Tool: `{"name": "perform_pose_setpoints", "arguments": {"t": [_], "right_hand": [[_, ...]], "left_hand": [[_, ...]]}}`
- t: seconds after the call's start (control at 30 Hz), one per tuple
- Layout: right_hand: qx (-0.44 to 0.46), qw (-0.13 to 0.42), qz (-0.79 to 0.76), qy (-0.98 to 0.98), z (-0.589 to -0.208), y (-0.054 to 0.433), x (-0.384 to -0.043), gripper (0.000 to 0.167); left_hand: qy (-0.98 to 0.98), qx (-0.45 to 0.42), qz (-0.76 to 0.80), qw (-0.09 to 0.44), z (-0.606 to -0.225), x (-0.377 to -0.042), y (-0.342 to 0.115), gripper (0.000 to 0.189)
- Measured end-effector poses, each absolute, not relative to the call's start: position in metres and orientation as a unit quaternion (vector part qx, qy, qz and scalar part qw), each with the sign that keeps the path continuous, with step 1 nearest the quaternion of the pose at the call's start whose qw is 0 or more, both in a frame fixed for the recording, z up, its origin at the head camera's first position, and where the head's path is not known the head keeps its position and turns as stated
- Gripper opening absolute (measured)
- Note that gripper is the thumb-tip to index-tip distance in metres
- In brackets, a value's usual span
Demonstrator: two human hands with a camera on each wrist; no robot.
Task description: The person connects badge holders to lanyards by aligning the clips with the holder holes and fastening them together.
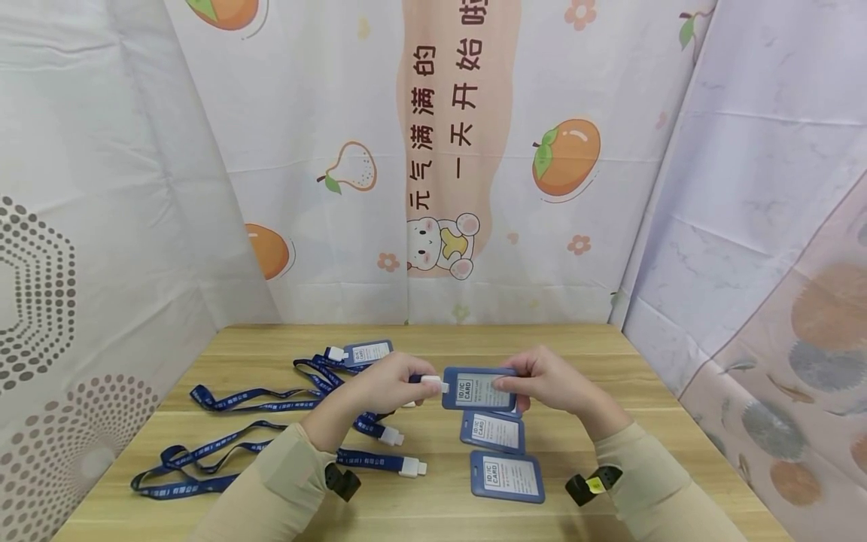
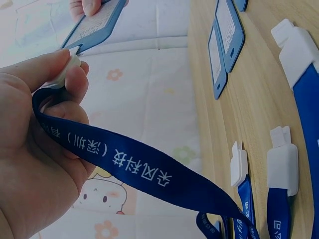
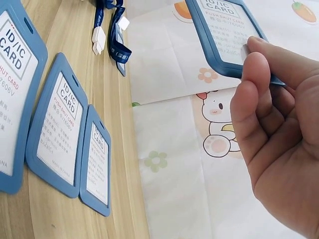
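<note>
My left hand [image 1: 387,382] pinches the white plastic clip [image 1: 433,381] of a blue lanyard [image 2: 134,157] between thumb and fingers. The strap loops over the fingers and hangs down toward the table. In my right hand [image 1: 552,385], thumb and fingers grip the far end of a blue ID card holder [image 1: 470,388], raised above the table. The holder's slotted end meets the clip's tip in the left wrist view. Under and in front of it lie more card holders, one [image 1: 493,432] in the middle and another [image 1: 506,477] nearer me.
Several blue lanyards with white clips [image 1: 410,467] are spread on the left of the wooden table [image 1: 420,519]. Behind them lies a card holder [image 1: 368,353] beside a lanyard clip. Patterned curtains [image 1: 325,248] stand around the back and sides.
</note>
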State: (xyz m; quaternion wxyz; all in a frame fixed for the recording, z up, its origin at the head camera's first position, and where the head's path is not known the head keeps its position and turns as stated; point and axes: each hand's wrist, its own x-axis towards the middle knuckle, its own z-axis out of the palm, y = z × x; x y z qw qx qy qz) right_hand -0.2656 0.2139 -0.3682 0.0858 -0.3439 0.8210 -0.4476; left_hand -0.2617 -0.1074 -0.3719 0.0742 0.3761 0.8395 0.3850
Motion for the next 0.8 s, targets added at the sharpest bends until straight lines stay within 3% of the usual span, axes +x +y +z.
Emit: {"name": "perform_pose_setpoints", "arguments": {"t": [0.8], "right_hand": [[-0.326,0.083,-0.467,0.818,-0.382,0.213,-0.267,0.011]], "left_hand": [[0.834,0.382,0.396,0.055,-0.376,-0.261,-0.107,0.025]]}}
